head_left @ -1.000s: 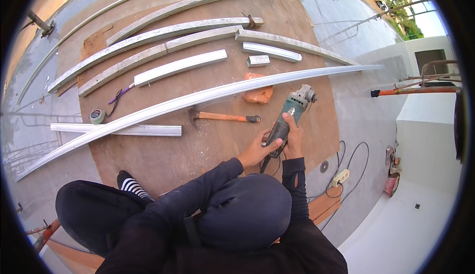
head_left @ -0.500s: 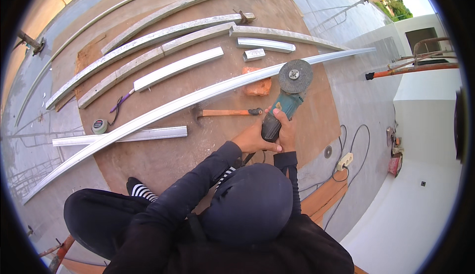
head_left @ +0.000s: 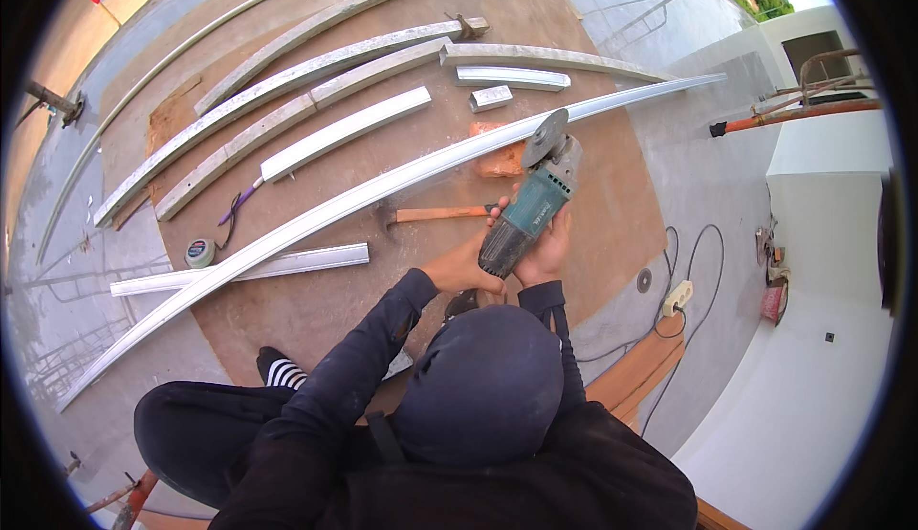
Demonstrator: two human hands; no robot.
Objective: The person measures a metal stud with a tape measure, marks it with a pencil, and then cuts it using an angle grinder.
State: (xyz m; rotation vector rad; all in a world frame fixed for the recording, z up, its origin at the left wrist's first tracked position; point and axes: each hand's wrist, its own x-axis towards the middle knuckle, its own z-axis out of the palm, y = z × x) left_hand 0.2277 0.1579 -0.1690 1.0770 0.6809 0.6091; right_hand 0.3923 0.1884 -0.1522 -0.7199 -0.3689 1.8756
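Rolled over since half a second ago, the angle grinder (head_left: 528, 212) no longer shows its disc (head_left: 547, 136) face-on: that now sits slanted on the left of the head, seen nearly edge-on. Its long axis runs diagonally, dark rear end toward the body and head pointing away and slightly right, held above the brown sheet (head_left: 602, 205) near the long white strip (head_left: 449, 157). Both hands are clamped on it, left (head_left: 464, 267) around the rear, right (head_left: 547, 251) along the right side.
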